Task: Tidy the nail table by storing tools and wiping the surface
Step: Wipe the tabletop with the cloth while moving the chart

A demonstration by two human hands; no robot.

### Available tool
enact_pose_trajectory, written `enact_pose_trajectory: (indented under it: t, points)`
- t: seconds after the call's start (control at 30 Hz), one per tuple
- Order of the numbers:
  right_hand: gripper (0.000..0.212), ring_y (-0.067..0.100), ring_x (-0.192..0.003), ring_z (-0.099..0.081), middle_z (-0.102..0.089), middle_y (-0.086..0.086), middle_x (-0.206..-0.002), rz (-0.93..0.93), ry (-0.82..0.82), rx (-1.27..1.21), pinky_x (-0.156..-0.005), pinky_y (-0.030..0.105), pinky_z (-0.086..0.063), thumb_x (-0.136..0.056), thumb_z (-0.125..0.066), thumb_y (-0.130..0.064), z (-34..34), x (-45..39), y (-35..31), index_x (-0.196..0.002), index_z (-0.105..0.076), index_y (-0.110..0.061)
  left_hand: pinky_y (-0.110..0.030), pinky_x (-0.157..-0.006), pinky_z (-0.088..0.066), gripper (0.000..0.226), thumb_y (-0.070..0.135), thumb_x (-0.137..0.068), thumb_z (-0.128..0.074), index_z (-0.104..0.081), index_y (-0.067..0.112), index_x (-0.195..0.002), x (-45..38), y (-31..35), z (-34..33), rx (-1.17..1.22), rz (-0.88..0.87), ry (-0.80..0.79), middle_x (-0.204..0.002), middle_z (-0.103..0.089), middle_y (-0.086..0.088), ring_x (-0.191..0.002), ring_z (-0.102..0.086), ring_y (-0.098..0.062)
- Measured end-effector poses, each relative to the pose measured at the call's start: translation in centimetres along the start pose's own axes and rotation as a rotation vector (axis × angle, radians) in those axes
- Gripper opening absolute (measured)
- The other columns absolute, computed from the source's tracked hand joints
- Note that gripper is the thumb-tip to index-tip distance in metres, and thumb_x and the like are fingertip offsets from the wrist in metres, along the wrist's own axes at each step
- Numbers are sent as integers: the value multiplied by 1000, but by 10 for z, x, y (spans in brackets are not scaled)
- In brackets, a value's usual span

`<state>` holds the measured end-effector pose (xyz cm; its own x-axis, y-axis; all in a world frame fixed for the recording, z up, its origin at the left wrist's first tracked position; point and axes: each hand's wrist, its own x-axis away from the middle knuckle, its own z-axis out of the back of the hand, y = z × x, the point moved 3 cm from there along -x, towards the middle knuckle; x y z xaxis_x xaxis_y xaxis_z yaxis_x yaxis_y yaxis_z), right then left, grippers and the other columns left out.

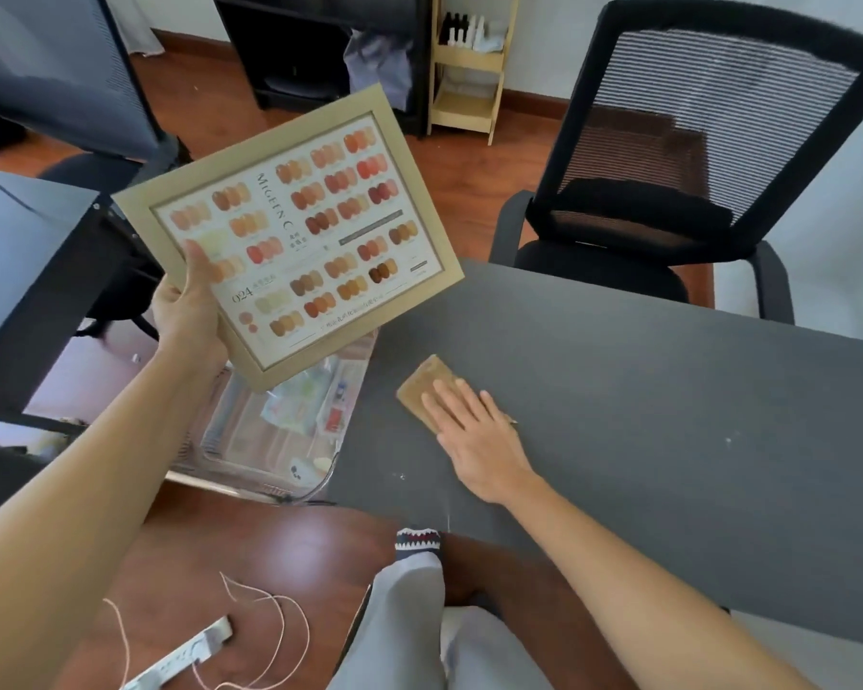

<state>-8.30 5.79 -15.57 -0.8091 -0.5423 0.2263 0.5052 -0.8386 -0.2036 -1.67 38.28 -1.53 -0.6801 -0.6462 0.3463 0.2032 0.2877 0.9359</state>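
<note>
My left hand (190,301) grips the lower left edge of a gold-framed nail colour chart (300,226), held tilted in the air above the table's left end. My right hand (474,435) lies flat, fingers spread, pressing a tan cloth (427,385) onto the dark grey table (668,415). Under the chart, a clear plastic storage box (270,440) holds small packets and nail supplies, partly hidden by the frame.
A black mesh office chair (668,191) stands behind the table. On the wooden floor near my legs lie a white power strip (185,654) and a thin cable. A small wooden shelf (469,67) with bottles stands at the back wall. Small white specks dot the tabletop.
</note>
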Motion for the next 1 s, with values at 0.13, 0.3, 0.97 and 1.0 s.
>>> enact_pose_trajectory:
  t: [0.13,0.3,0.97,1.0]
  points:
    - [58,36,-149,-14,-11,10,-164,-578,122,-25,-116,55,-22,-102,-33,-27,17,113,146,-156,-14,-15,-26,-53,-59,39,53,-87,-63,-61,18,-104,38,-10,9,47,-9,22,-86,-77,11,-75,-75,-9]
    - [64,51,-141,-22,-23,26,-157,-1163,308,-251,-109,67,-24,-95,-25,-31,7,265,207,-151,-27,-2,-25,-48,-57,30,52,-86,-64,-59,23,-89,74,-18,25,100,-15,57,-71,-75,16,-69,-74,-7]
    - [85,25,-152,-2,-10,-5,-164,274,-18,-36,-121,39,-6,-82,-46,7,-34,87,-85,-154,-18,-29,-27,-56,-60,40,63,-78,-66,-61,27,-95,52,-9,77,10,12,21,-80,-77,16,-75,-75,-7]
    - [87,24,-151,-3,-11,-5,-163,245,0,-14,-121,38,-7,-80,-46,9,-33,107,-62,-155,-19,-28,-25,-53,-59,36,62,-80,-65,-62,28,-93,50,-8,73,16,14,6,-78,-76,17,-73,-75,-6]
